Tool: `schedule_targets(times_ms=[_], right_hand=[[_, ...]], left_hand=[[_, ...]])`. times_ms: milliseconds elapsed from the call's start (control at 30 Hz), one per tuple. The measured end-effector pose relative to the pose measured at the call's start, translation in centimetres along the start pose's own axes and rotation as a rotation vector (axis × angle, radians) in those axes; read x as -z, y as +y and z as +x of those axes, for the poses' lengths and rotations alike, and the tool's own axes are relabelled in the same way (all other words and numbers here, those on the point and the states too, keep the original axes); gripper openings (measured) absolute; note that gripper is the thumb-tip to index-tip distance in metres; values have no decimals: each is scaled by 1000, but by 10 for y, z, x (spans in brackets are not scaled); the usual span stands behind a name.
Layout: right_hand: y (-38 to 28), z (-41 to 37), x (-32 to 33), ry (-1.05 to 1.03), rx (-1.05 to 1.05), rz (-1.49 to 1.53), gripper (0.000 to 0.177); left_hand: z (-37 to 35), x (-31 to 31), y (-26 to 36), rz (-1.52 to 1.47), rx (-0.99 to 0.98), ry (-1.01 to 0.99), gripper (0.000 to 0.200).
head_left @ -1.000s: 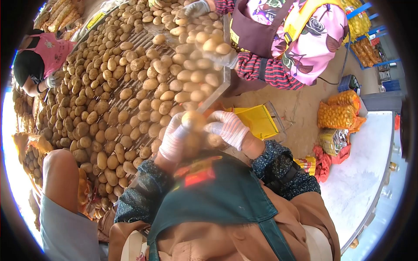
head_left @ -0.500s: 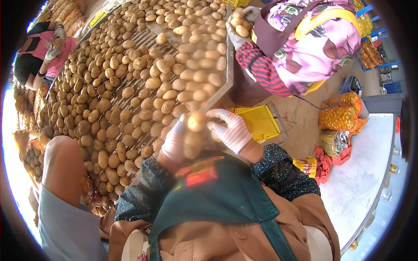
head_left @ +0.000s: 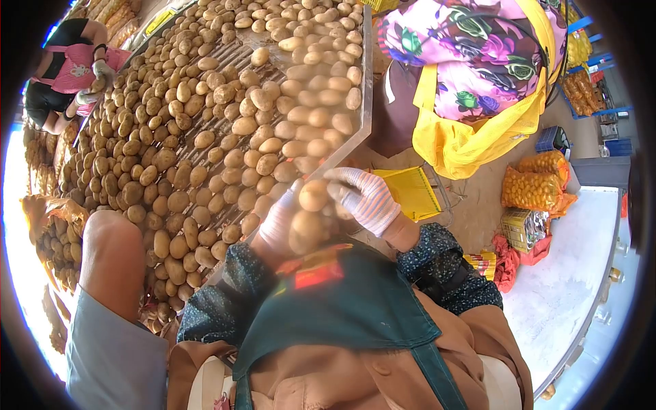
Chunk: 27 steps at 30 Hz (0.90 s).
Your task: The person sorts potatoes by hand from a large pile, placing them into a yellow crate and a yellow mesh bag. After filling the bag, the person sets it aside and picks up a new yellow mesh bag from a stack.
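Both my hands wear white knit gloves and cup a small pile of potatoes (head_left: 309, 217) close to my chest, just off the near edge of the sorting table (head_left: 360, 130). My left hand (head_left: 279, 220) supports the pile from the left side. My right hand (head_left: 365, 198) closes over it from the right. One potato sits on top between the two hands. Many loose potatoes (head_left: 205, 137) cover the table's slatted surface.
A person in a floral top with a yellow mesh bag (head_left: 471, 137) bends at the table's far right edge. Another person in pink (head_left: 65, 68) works at the far left. A bare arm (head_left: 109, 266) is at my left. Filled orange net sacks (head_left: 533, 181) lie on the floor.
The potatoes in my hands have stayed near my chest, shifting slightly. The person in the floral top has turned away from the table and bent over the yellow mesh bag.
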State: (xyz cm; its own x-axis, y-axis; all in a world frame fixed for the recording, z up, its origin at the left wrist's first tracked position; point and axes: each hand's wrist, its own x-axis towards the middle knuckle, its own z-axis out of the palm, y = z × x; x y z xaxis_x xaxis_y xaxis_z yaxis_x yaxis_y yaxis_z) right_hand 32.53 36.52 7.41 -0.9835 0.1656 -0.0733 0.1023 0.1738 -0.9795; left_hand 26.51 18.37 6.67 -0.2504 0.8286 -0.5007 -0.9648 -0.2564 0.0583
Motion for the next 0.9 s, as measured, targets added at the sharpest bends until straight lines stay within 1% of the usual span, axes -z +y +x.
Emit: schedule_targets(times_ms=[67,133,200,300,367,433,467,500,533,600,633,667,767,867,900], right_hand=[[-14,-1,6,-135,-110,-3,44],[-17,-2,6,-230,-186,-11,55],[-12,3,4,-286,-220,-25,63],[0,7,8,-346,-255,-160,64],[-6,3,10,-302,-297,-88,63],[-1,-2,10,-205,-310,81,58],[16,-5,8,-132,-297,211,54],[32,-7,6,-58,-282,342,51],[44,-12,10,-13,-345,552,48],[44,-19,23,19,-397,588,48],[44,-25,31,42,-423,606,48],[69,-33,34,52,-448,649,49],[75,-58,52,140,-538,855,50],[94,-85,66,325,-513,967,50],[98,-94,72,410,-555,984,50]], left_hand=[[-4,-10,4,-49,35,57,59],[-4,-17,4,-26,42,64,61],[1,-18,2,-24,46,74,63],[8,-18,-2,-31,32,111,63],[9,-25,-5,-18,15,161,62],[5,-30,0,23,49,1,60],[4,-31,4,42,64,-80,59],[9,-20,4,46,48,-36,59],[18,0,3,50,32,8,58],[24,15,1,89,-21,78,53],[27,20,-1,115,-33,77,52],[32,23,-3,143,-42,74,50],[43,29,-8,179,-16,47,47],[56,38,-13,223,35,12,45],[56,27,-15,238,68,31,44]])
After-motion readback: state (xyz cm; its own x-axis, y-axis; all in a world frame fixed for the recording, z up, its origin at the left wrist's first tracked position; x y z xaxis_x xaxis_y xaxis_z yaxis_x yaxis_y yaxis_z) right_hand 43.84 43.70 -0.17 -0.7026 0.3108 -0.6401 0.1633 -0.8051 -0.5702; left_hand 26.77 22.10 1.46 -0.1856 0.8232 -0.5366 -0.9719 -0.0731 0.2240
